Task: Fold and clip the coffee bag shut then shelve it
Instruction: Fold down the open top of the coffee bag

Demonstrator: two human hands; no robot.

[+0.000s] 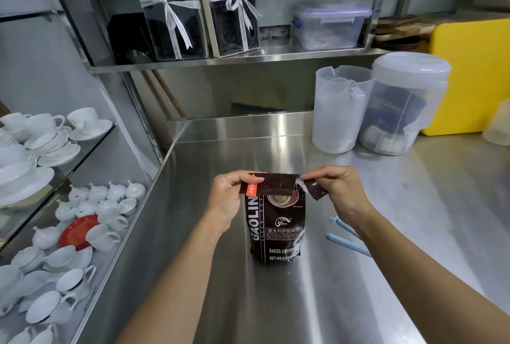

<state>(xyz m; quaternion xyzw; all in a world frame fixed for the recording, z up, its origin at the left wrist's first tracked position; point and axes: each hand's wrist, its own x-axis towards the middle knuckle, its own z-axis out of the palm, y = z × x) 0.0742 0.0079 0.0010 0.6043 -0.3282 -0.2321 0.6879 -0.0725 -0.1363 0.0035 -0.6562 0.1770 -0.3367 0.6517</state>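
Currently I am pinching the bag top: left hand and right hand both clamped on its corners. Foil looks stiff, crinkly, slippery; clip lying beside the right wrist.

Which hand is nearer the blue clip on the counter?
Right. The right hand pinches the coffee bag's top just above the blue clip; the left hand holds the far corner.

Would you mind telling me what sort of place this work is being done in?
Probably a café or commercial kitchen's prep area: a stainless steel counter and shelf, stacked white cups and saucers on the left, and a coffee bag being handled.
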